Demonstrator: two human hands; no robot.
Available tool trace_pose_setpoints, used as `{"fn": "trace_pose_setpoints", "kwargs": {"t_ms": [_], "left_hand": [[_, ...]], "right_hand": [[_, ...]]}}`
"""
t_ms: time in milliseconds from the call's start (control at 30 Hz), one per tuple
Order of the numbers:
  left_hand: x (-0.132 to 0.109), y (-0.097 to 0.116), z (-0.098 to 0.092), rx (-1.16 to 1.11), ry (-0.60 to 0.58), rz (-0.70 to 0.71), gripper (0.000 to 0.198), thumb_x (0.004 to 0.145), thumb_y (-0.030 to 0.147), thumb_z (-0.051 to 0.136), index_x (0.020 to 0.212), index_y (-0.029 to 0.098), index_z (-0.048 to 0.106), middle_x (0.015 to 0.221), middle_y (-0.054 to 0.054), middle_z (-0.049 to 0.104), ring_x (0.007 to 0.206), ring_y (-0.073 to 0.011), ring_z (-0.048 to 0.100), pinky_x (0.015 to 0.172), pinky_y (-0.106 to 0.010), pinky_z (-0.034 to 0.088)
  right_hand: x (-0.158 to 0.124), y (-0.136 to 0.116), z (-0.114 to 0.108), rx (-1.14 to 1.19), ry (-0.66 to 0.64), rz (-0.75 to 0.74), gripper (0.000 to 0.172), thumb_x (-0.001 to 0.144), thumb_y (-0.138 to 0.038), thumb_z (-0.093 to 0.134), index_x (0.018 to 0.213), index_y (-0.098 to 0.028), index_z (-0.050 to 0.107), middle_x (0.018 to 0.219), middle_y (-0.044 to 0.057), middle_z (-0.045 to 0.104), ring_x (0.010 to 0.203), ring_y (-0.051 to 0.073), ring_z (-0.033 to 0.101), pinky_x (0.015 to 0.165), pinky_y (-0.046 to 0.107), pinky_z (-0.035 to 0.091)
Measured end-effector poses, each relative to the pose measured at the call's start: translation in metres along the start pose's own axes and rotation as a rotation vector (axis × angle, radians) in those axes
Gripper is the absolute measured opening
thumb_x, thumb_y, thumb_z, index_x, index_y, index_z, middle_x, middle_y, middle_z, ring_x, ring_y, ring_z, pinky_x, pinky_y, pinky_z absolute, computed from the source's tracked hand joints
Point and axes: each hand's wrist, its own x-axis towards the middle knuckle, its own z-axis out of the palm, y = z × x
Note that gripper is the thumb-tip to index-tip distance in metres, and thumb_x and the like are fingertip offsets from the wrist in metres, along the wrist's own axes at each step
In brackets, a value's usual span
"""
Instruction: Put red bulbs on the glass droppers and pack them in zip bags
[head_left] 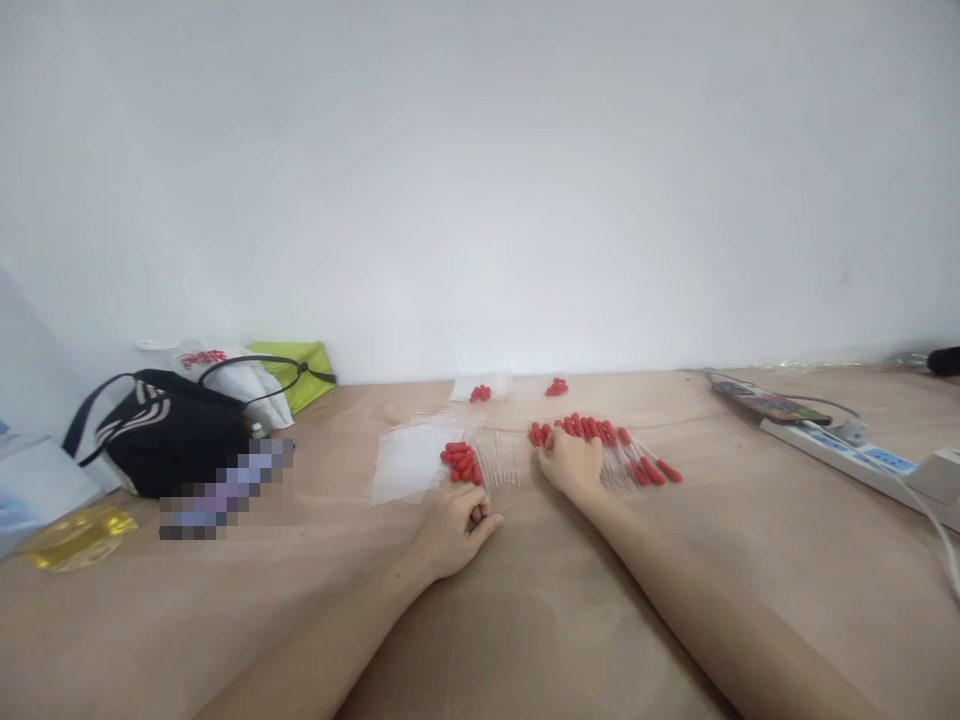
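My left hand (457,525) rests on the wooden table (525,620) with its fingers curled in; I cannot make out anything in them. Just beyond it lie a small heap of red rubber bulbs (461,462) and a row of clear glass tubes (501,460). My right hand (571,462) lies palm down on a row of droppers with red bulbs (637,462), fingers bent over their near ends. A stack of clear plastic bags (409,458) sits left of the red heap.
A black bag (169,432), a white plastic bag (236,380) and a green pouch (304,370) stand at the left by the wall. A yellow translucent item (79,537) lies at the near left. A power strip (855,450) with a phone (772,405) is at the right. More red bulbs (556,387) lie farther back.
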Motion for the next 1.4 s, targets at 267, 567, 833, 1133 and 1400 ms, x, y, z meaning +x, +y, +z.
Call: {"fn": "trace_pose_setpoints", "kwargs": {"t_ms": [267,567,833,1133,1400], "left_hand": [[0.007,-0.017,0.001,0.14,0.273,-0.057,0.007,0.077,0.023,0.049,0.073,0.018,0.047,0.077,-0.001,0.049,0.07,-0.016,0.05,0.064,-0.027,0.041],[0.02,-0.03,0.004,0.276,0.267,-0.041,0.012,0.077,0.025,0.053,0.068,0.018,0.049,0.072,-0.001,0.05,0.066,-0.0152,0.052,0.061,-0.026,0.041],[0.018,-0.03,0.003,0.239,0.337,-0.03,0.011,0.076,0.018,0.05,0.065,0.017,0.051,0.068,-0.001,0.052,0.062,-0.0143,0.052,0.059,-0.026,0.042],[0.006,-0.02,-0.002,0.137,0.439,-0.029,0.008,0.074,0.021,0.05,0.067,0.018,0.053,0.068,-0.002,0.054,0.061,-0.0141,0.054,0.055,-0.024,0.044],[-0.005,-0.004,0.0,0.101,0.278,0.006,0.003,0.069,0.015,0.049,0.067,0.017,0.05,0.066,-0.001,0.05,0.058,-0.0135,0.05,0.055,-0.024,0.042]], "right_hand": [[-0.01,-0.009,-0.006,0.061,0.027,-0.096,0.028,0.08,-0.036,0.039,0.077,-0.02,0.062,0.078,0.006,0.067,0.078,0.02,0.059,0.077,0.035,0.022],[-0.022,-0.041,-0.011,0.086,-0.023,-0.171,0.026,0.077,-0.034,0.043,0.073,-0.02,0.065,0.073,0.006,0.067,0.073,0.018,0.059,0.077,0.034,0.023],[-0.049,-0.054,-0.003,0.085,-0.11,-0.33,0.03,0.077,-0.04,0.043,0.069,-0.02,0.064,0.069,0.005,0.067,0.07,0.019,0.058,0.084,0.039,0.022],[-0.056,-0.055,-0.005,0.065,-0.13,-0.266,0.025,0.078,-0.03,0.043,0.072,-0.018,0.064,0.074,0.009,0.067,0.073,0.021,0.059,0.078,0.039,0.026],[-0.082,0.02,-0.031,0.159,-0.173,-0.305,0.018,0.075,-0.031,0.05,0.063,-0.021,0.06,0.061,0.0,0.064,0.062,0.017,0.057,0.071,0.035,0.029]]}}
